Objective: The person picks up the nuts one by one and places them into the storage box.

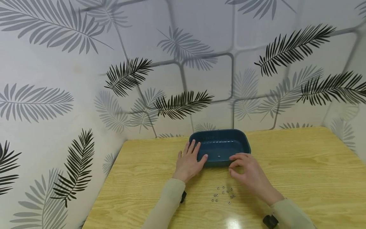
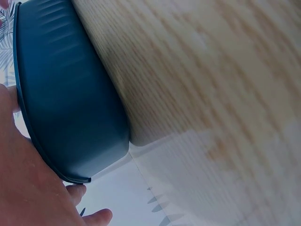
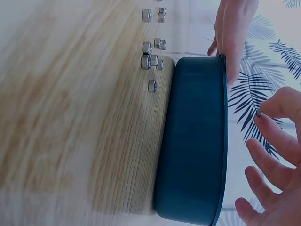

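Note:
A blue rectangular tray (image 1: 220,163) stands on the table, and one small metal nut (image 1: 219,156) lies inside it. My left hand (image 1: 188,162) rests with spread fingers over the tray's left rim; in the left wrist view its fingers (image 2: 98,218) reach past the tray wall (image 2: 70,103). At the tray's front right corner is my right hand (image 1: 250,173), raised by the rim. Its thumb and forefinger pinch a small nut (image 3: 259,113), seen in the right wrist view, while the other fingers are spread. Several hex nuts (image 3: 146,48) lie loose on the table before the tray.
The wood-grain table (image 1: 143,184) meets a wall (image 1: 206,79) with a leaf pattern right behind the tray. Dark wrist devices (image 1: 270,221) sit at both cuffs. The loose nuts (image 1: 223,192) lie between the two forearms.

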Demonstrator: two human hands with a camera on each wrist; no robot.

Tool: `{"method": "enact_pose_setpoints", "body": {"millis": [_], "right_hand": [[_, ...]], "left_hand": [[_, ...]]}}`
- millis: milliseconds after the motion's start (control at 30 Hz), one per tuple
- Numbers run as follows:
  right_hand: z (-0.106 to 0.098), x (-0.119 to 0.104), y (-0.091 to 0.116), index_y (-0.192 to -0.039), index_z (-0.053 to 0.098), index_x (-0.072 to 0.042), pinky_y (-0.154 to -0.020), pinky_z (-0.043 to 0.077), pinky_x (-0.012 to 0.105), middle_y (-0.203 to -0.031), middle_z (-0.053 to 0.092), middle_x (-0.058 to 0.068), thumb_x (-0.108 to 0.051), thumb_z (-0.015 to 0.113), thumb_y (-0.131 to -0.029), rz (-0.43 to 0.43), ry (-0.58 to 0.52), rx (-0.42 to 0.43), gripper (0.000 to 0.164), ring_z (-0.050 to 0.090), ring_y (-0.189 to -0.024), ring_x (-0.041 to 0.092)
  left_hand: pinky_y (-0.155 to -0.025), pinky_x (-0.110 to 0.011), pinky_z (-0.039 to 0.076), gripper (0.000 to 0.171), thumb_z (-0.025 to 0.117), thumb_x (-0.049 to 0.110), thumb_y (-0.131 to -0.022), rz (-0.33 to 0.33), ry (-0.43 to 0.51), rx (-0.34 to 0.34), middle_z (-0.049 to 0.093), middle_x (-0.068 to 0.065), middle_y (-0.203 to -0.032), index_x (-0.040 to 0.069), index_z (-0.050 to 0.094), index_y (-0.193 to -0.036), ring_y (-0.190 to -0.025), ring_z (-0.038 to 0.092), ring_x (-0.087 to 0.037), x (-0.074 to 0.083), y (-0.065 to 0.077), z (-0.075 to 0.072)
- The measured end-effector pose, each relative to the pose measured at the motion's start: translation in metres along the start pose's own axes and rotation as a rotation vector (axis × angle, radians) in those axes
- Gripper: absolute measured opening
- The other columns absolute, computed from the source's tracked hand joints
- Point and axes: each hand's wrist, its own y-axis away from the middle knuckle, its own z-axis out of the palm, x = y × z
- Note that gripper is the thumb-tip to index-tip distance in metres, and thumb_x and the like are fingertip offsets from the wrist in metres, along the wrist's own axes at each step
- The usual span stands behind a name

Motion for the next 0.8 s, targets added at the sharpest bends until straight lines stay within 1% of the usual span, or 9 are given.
{"method": "enact_pose_setpoints", "body": {"millis": [133,367,667,800], "right_hand": [[0.0,0.002,-0.002,-0.079,0.073,-0.017,-0.1,0.038,0.055,-0.113,0.067,0.007,-0.008,0.078,-0.08,0.006,0.0,-0.002,0.011,0.052,-0.115,0.033],[0.001,0.006,-0.01,-0.079,0.074,-0.015,-0.097,0.041,0.055,-0.112,0.068,0.009,-0.006,0.078,-0.081,-0.011,0.001,0.038,0.011,0.053,-0.112,0.033],[0.002,0.009,-0.024,-0.083,0.074,-0.011,-0.101,0.035,0.059,-0.117,0.066,0.011,-0.009,0.077,-0.083,0.016,0.016,0.032,0.003,0.05,-0.118,0.038],[0.003,0.011,-0.031,-0.083,0.074,-0.009,-0.102,0.033,0.06,-0.119,0.065,0.013,-0.012,0.076,-0.084,0.023,0.016,0.038,0.004,0.049,-0.119,0.038]], "left_hand": [[-0.115,-0.058,0.014,0.071,0.035,0.062,-0.1,0.002,-0.004,-0.006,0.012,0.0,-0.164,0.026,0.021,-0.159,-0.15,0.005,-0.022,-0.001,-0.001,0.0],[-0.115,-0.058,0.013,0.071,0.033,0.063,-0.1,0.0,-0.026,-0.003,0.011,0.0,-0.164,0.025,0.022,-0.159,-0.15,0.006,-0.024,-0.002,-0.001,0.001],[-0.115,-0.059,0.014,0.072,0.032,0.064,-0.1,0.004,-0.039,-0.002,0.012,0.0,-0.164,0.025,0.022,-0.159,-0.15,0.007,-0.023,-0.003,0.0,0.001],[-0.115,-0.059,0.014,0.072,0.032,0.064,-0.1,0.009,-0.041,0.004,0.012,-0.001,-0.164,0.025,0.022,-0.159,-0.15,0.007,-0.023,-0.002,0.0,-0.001]]}}
